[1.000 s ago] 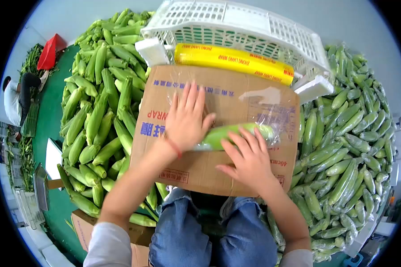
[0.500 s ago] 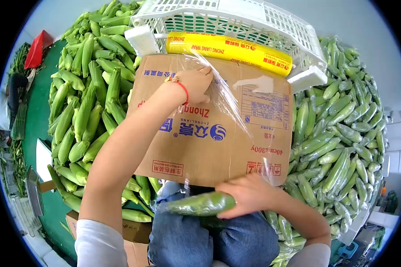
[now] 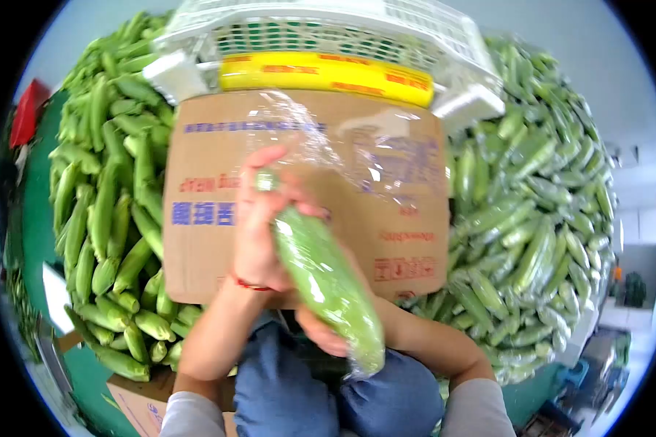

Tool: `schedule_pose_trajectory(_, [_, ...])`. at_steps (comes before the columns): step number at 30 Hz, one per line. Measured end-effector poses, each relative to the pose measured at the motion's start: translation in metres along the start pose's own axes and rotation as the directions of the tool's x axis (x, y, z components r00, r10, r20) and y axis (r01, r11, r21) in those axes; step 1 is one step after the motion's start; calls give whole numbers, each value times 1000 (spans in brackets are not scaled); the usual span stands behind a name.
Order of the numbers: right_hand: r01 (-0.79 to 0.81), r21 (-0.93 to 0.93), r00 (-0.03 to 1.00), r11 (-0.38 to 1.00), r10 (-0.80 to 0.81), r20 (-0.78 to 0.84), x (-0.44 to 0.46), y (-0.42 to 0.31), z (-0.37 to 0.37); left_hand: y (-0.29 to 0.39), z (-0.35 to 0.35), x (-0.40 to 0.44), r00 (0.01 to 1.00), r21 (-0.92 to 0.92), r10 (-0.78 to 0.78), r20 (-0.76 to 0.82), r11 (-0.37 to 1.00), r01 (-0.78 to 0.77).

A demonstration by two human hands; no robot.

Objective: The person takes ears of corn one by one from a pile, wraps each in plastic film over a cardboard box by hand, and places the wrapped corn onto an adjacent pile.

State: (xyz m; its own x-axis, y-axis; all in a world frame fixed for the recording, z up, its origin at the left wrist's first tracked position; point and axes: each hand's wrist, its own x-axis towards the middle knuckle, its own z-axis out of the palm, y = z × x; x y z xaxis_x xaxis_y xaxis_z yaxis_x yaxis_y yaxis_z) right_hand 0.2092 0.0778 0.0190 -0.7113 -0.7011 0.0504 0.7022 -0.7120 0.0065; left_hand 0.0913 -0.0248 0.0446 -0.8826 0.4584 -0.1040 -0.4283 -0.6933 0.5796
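A green corn cob in its husk (image 3: 326,280), wrapped in clear film, is held tilted above the front part of the cardboard box (image 3: 204,255). My left hand (image 3: 264,226), with a red string at its wrist, is closed round the cob's upper, narrow end. Below and partly behind the cob, my right hand (image 3: 324,328) grips its lower part. Loose clear film (image 3: 291,120) lies crumpled on the box top. Behind the box rests a yellow roll of wrap (image 3: 324,75). Both hands are somewhat blurred.
Unwrapped corn (image 3: 113,211) is heaped at the left, film-wrapped corn (image 3: 539,218) at the right. A white plastic crate (image 3: 342,25) stands behind the roll. Another cardboard box (image 3: 142,404) is at the lower left, and a red object (image 3: 29,113) lies farther off.
My left hand has left the film on the box and taken hold of the cob. My right hand has brought the wrapped cob up from near the knees. The view has shifted right.
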Motion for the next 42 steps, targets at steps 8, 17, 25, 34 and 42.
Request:
schedule_pose_trajectory(8, [-334,-938,477,-88,-874,-88,-62,-25,44,29,-84,-51,958,889,258,-125,458,-7])
schedule_pose_trajectory(17, [594,-795,391,119,-907,157,-46,-49,82,13,-117,-111,972,911,-196,126,412,-35])
schedule_pose_trajectory(25, [217,-973,36,-78,-996,87,-85,-2,19,-41,76,-37,588,677,-550,593,-56,-734])
schedule_pose_trajectory(34, [165,-924,-781,-346,-618,92,-471,-107,139,1,-28,-65,850,781,-268,454,-340,-524])
schedule_pose_trajectory(42, [-447,-884,371,-135,-927,-46,-214,-96,26,20,-73,-42,960,911,144,239,-375,-170])
